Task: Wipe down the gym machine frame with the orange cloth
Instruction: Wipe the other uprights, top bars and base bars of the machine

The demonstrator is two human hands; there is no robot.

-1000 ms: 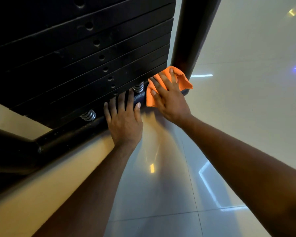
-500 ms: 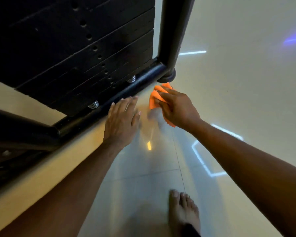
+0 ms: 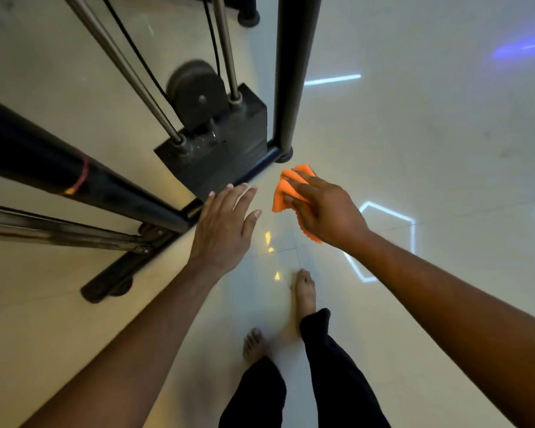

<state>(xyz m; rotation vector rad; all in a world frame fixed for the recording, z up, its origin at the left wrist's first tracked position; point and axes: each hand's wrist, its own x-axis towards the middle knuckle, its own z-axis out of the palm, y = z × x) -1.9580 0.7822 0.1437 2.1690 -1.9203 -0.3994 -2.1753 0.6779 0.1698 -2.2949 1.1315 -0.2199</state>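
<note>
Your right hand (image 3: 325,208) grips the cloth (image 3: 286,188), fingers curled round it, in the air just beside the frame (image 3: 294,72); your left hand (image 3: 224,225) hovers with fingers straight, holding nothing

Right hand (image 3: 328,211) has the orange cloth (image 3: 286,188) bunched up, hanging just off the black frame post (image 3: 294,72). Left hand (image 3: 223,227) is spread flat near the weight stack (image 3: 217,152), bare feet on glossy tile (image 3: 414,149).
</note>
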